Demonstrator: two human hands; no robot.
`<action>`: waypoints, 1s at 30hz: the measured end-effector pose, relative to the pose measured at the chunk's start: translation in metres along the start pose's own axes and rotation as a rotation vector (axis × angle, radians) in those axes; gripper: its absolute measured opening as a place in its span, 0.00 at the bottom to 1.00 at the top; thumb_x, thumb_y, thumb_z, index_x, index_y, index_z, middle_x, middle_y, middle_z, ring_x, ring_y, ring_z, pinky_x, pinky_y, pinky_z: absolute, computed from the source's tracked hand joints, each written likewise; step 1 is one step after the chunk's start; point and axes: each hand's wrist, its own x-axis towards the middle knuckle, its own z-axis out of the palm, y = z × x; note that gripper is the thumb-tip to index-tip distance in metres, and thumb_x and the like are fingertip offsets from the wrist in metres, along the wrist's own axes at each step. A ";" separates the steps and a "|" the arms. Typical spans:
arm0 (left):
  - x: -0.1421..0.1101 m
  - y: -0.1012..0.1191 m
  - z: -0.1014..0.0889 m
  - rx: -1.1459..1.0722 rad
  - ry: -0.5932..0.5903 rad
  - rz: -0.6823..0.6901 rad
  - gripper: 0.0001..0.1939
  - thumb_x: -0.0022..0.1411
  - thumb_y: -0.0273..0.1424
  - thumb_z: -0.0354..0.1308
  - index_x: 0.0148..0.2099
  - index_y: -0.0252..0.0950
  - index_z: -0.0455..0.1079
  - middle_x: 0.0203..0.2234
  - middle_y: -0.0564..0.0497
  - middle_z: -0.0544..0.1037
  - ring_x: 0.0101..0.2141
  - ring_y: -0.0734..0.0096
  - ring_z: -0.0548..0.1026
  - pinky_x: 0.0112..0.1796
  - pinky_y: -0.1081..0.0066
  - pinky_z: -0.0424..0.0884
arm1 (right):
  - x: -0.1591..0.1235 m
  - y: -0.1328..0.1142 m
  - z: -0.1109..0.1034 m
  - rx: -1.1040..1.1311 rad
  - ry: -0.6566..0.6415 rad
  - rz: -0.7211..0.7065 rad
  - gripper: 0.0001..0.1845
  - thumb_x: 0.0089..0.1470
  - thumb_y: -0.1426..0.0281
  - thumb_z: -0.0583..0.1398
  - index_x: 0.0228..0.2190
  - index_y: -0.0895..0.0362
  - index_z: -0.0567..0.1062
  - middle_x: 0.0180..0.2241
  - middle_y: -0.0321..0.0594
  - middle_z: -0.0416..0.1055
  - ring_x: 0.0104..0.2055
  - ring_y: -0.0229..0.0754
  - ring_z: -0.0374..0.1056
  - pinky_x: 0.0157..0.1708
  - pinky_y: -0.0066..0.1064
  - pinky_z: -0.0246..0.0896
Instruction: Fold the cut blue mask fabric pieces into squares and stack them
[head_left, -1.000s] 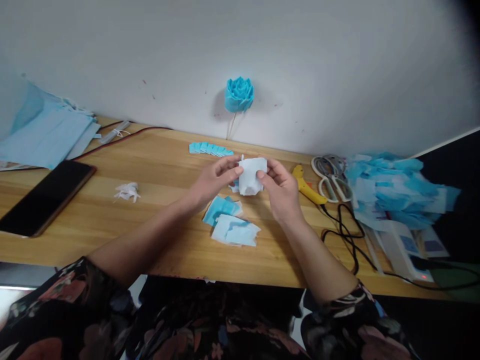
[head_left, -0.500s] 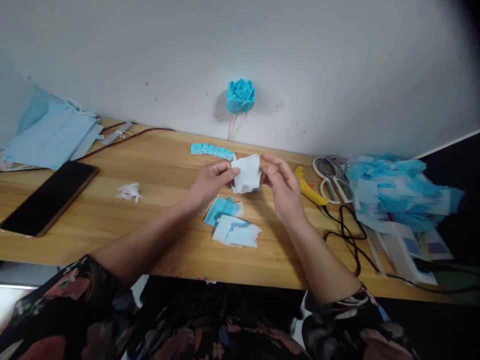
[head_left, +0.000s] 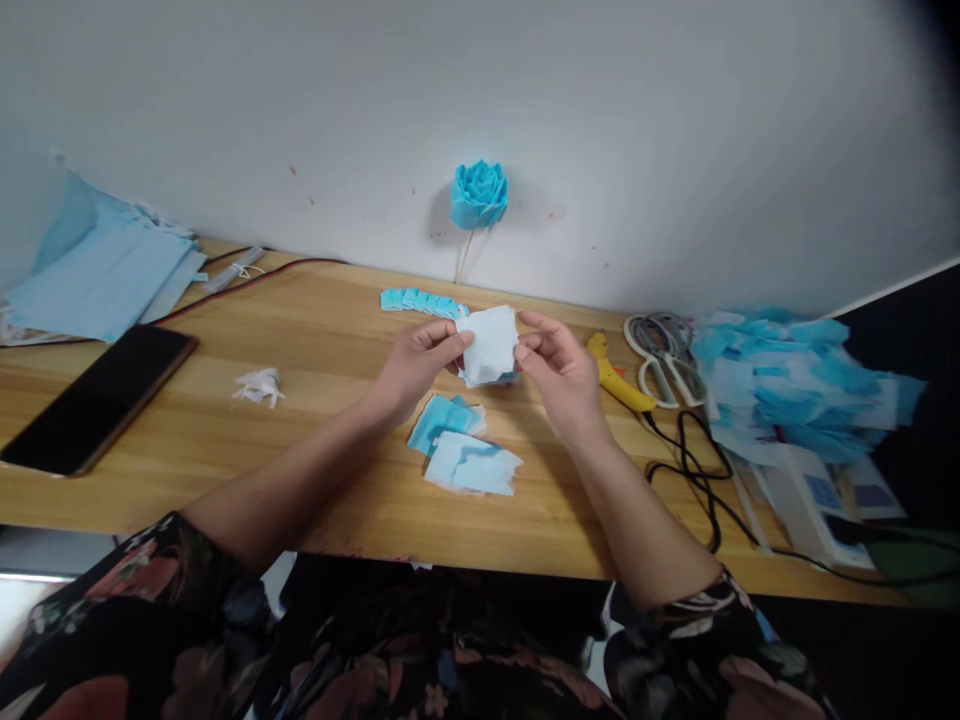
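A small stack of white and pale-blue mask fabric pieces (head_left: 490, 343) is held up over the middle of the table. My left hand (head_left: 426, 358) pinches its left edge between thumb and fingers. On the opposite edge, my right hand (head_left: 559, 365) has its thumb and a finger closed, with the index finger raised. Below the stack lie a blue fabric piece (head_left: 439, 420) and paler fabric pieces (head_left: 474, 463), partly overlapping. Behind my left hand runs a row of folded blue pieces (head_left: 420, 300). A blue fabric flower (head_left: 480, 195) on a thin stick leans at the wall.
To the left are a phone (head_left: 97, 400), a pile of blue face masks (head_left: 101, 265) and white scraps (head_left: 259, 387). Rightward lie a yellow banana-shaped glue gun (head_left: 619, 375) with a black cord (head_left: 694, 460), scissors (head_left: 671, 380) and a heap of blue fabric (head_left: 802, 380).
The held stack has shifted slightly left. My right thumb has come onto its right edge, where before the hand was beside it.
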 end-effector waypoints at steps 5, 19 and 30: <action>0.000 -0.001 0.000 0.025 0.001 0.003 0.19 0.59 0.43 0.65 0.24 0.37 0.68 0.21 0.53 0.72 0.27 0.73 0.69 0.34 0.69 0.69 | 0.000 -0.002 0.000 0.030 0.036 0.018 0.15 0.57 0.62 0.63 0.46 0.50 0.75 0.31 0.33 0.74 0.33 0.39 0.72 0.37 0.36 0.72; -0.002 0.000 0.003 0.050 -0.047 -0.005 0.17 0.57 0.41 0.64 0.25 0.36 0.68 0.22 0.54 0.71 0.27 0.73 0.68 0.33 0.70 0.67 | -0.003 -0.012 0.002 -0.152 0.097 -0.132 0.08 0.57 0.64 0.64 0.39 0.51 0.76 0.39 0.37 0.80 0.40 0.41 0.76 0.42 0.37 0.73; -0.003 -0.004 0.004 0.054 -0.099 -0.014 0.18 0.55 0.43 0.67 0.25 0.36 0.69 0.21 0.55 0.71 0.27 0.75 0.68 0.32 0.72 0.66 | -0.001 -0.007 0.000 -0.157 0.098 -0.100 0.09 0.57 0.64 0.64 0.41 0.51 0.80 0.35 0.35 0.81 0.37 0.40 0.75 0.42 0.37 0.73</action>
